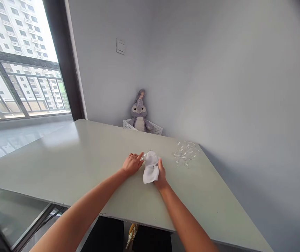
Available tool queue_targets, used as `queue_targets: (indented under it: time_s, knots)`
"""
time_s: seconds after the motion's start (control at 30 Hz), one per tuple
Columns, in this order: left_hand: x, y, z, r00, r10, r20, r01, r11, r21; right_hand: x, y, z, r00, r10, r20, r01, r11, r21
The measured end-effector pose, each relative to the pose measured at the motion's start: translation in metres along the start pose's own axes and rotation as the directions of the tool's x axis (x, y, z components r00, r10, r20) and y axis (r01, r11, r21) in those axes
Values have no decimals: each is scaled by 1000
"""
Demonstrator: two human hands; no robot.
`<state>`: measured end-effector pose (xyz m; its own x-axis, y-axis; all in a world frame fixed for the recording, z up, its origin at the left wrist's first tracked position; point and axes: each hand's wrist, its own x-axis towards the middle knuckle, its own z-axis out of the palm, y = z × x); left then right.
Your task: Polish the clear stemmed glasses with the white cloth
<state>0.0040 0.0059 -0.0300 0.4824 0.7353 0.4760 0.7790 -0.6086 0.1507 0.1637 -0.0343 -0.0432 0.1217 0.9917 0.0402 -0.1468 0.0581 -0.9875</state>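
Near the middle of the table (97,147), my left hand (133,163) grips the narrow end of a clear stemmed glass (144,157), which is tipped on its side. A white cloth (151,169) covers most of the glass bowl and hangs down in front of it. My right hand (161,176) is closed on the cloth's right side and holds it against the glass. The cloth hides part of the bowl and some of my right fingers. To the right, several clear stemmed glasses (186,152) stand close together.
A purple plush toy (139,113) sits in a white perforated basket (156,129) behind the table's far edge. A grey wall (231,105) runs along the right side. At left is a large window (24,80). My legs are below the front edge.
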Motion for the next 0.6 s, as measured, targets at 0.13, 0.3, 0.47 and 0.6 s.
queue_targets:
  time_s: [0.13,0.3,0.47,0.6]
  knots:
    - [-8,24,5,999,-34,7,34,999,0,-10,6,16,970,222,-96,-164,895,415]
    - [-20,57,13,991,-129,27,129,991,-26,-18,-7,9,979,139,146,-194,847,495]
    - [-24,63,10,992,-105,64,109,993,-55,-27,-27,2,985,11,172,-82,906,415]
    - [-24,62,10,993,-103,59,107,992,-61,-26,-27,6,996,-63,67,38,947,318]
